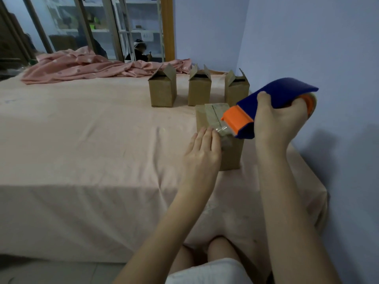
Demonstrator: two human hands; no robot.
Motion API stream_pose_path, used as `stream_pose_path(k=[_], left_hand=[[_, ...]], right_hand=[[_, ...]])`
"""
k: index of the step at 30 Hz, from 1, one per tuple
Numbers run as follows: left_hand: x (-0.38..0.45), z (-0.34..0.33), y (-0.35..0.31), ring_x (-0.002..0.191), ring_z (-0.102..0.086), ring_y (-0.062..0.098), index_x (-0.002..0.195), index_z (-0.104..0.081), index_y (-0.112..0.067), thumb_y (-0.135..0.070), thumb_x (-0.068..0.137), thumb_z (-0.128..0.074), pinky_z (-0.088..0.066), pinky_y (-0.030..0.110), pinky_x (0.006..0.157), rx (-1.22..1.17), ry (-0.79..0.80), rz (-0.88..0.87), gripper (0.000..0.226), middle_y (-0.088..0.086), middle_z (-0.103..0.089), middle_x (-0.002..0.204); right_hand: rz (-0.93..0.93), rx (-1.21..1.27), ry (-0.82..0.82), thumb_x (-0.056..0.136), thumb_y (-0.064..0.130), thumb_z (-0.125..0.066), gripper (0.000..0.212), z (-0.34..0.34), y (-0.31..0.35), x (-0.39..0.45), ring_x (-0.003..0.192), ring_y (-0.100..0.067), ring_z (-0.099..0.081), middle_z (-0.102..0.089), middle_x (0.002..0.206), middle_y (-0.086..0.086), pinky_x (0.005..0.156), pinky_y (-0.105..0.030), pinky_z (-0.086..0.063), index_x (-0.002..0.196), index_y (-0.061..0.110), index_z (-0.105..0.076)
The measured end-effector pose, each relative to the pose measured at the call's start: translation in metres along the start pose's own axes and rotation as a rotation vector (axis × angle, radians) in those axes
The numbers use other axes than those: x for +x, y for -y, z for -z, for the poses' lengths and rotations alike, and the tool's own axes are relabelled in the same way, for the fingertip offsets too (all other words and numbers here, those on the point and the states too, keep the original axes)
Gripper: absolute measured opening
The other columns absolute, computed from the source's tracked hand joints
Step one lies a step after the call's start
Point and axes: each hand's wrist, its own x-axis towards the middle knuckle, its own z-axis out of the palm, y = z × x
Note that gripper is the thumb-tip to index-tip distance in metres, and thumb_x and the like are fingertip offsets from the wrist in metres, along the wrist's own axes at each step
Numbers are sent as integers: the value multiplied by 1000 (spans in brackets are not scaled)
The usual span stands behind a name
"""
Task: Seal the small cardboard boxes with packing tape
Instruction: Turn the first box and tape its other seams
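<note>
A small cardboard box [209, 117] stands on the pink-covered bed near its right edge, flaps closed, with clear tape along its top seam. My right hand [279, 121] grips a blue and orange tape dispenser [266, 107], held just above the box's near right corner. A strip of clear tape [222, 130] runs from the dispenser down the box's front. My left hand [202, 148] lies with straight fingers against the box's front face, pressing the tape end. Three more small boxes [163, 89], [199, 89], [235, 89] stand in a row behind, their top flaps open.
A crumpled pink blanket [82, 66] lies along the far side of the bed [82, 130]. A blue wall [307, 48] runs close on the right. A mirror or glass door [92, 27] stands behind the bed. My knees [215, 255] show below the bed's near edge.
</note>
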Motion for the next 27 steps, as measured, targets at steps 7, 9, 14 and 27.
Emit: stream_pose_path(k=[7, 9, 14, 27], left_hand=[[0, 4, 0, 103, -66, 29, 103, -69, 2, -6, 68, -81, -51, 36, 91, 1, 48, 19, 38, 18, -69, 107], [3, 6, -2, 99, -67, 29, 102, -69, 1, -6, 69, -79, -50, 37, 91, 12, 48, 28, 36, 17, -70, 103], [11, 12, -15, 79, -67, 29, 89, -71, -2, -4, 64, -78, -54, 38, 87, 86, 107, 13, 26, 13, -68, 83], [8, 0, -17, 110, -63, 29, 120, -60, 5, -13, 74, -77, -48, 37, 97, 76, 116, 21, 52, 20, -66, 115]], right_hand=[[-82, 87, -6, 81, 24, -69, 38, 8, -20, -8, 81, -3, -62, -60, 97, 9, 55, -6, -47, 111, 16, -47], [-90, 101, -2, 82, 25, -68, 39, 8, -22, -9, 83, -4, -61, -58, 100, 9, 53, -6, -46, 111, 19, -43], [-117, 105, -22, 84, 28, -66, 39, 7, -25, -14, 91, -11, -62, -58, 107, 6, 61, -15, -50, 113, 22, -40], [-402, 363, -62, 85, 15, -64, 43, 8, -27, -8, 80, -9, -62, -60, 105, -2, 47, -9, -45, 122, 7, -43]])
